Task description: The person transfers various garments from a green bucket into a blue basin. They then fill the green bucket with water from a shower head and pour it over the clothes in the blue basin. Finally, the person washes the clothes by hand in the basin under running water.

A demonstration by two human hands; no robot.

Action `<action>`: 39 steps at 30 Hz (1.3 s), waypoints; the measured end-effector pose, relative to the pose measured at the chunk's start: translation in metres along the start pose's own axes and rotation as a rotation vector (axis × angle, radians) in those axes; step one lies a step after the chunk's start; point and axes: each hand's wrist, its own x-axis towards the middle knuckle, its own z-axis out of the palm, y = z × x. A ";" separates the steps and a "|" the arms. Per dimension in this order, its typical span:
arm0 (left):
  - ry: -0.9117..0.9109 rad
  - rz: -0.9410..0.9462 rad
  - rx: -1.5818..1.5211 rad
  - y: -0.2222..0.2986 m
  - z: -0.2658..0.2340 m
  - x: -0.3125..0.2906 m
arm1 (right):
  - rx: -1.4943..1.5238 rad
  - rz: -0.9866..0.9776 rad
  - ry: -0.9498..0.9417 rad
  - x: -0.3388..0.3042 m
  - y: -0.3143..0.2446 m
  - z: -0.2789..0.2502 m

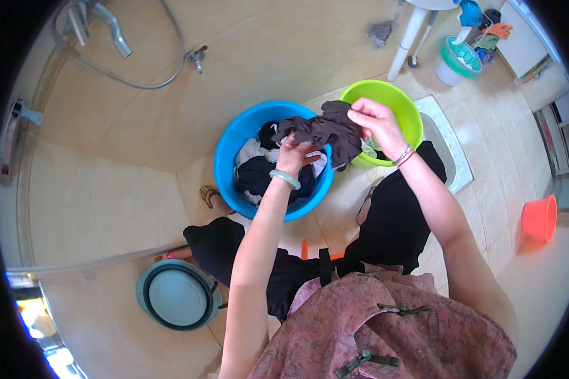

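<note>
A crumpled dark brown-grey garment [335, 131] is stretched between my two hands, above the gap between two basins. Its right end is pinched in the thumb and fingers of my right hand [379, 125], over the lime-green basin [413, 117]. My left hand [293, 155], palm partly up, grips the left part above the blue basin [224, 165]; cloth hides some of its fingers. Black, white and dark blue clothes [259, 175] fill the blue basin. Some pale green-white cloth [372, 149] shows inside the green one.
Beside the green basin lies a white squat toilet pan [464, 165]. A grey-blue folding basin [177, 297] sits at lower left, an orange bucket [537, 218] at right. A lined bin [452, 69] stands back right; a shower hose [177, 57] hangs on the wall.
</note>
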 end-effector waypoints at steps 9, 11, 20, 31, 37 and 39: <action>-0.146 -0.049 -0.613 0.022 -0.068 -0.061 | 0.211 0.105 -0.256 0.001 0.031 0.067; -0.045 0.004 -0.527 0.027 -0.077 -0.063 | -0.331 -0.142 -0.155 0.016 0.051 0.072; 0.609 0.231 0.094 0.039 -0.115 -0.075 | -0.132 0.007 -0.179 0.018 0.028 0.101; 0.764 0.372 0.745 0.001 -0.178 -0.066 | 0.513 0.139 -0.250 0.015 -0.008 0.114; 0.125 0.383 0.656 -0.007 -0.076 -0.056 | 0.226 0.057 -0.332 0.029 -0.001 0.130; 0.099 0.346 0.445 0.002 -0.068 -0.051 | 0.153 0.026 -0.302 0.026 0.001 0.128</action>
